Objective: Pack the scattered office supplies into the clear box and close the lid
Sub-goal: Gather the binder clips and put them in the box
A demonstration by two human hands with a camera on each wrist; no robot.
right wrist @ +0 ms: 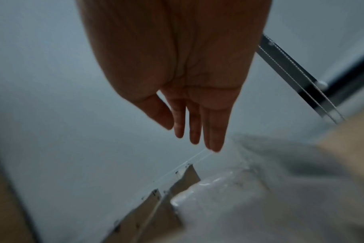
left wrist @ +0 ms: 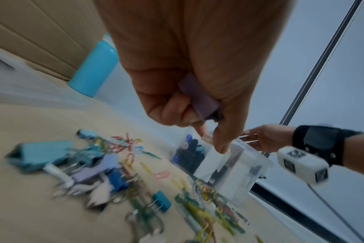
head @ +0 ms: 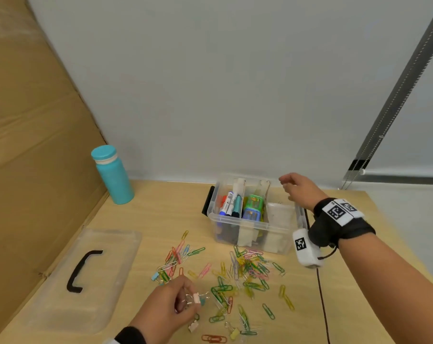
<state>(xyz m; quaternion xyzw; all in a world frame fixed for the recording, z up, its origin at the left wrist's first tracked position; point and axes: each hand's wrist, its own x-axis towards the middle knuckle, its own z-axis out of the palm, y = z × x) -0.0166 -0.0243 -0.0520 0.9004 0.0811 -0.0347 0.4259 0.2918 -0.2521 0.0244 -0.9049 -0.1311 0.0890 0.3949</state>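
Table (head: 347, 306) edge beside clear box (head: 254, 228)

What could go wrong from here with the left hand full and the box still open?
The left hand holds several binder clips loosely bunched; one may drop on the way to the clear box. The right hand, open over the box's far right corner, could nudge the box. Paper clips near the table seam may snag.
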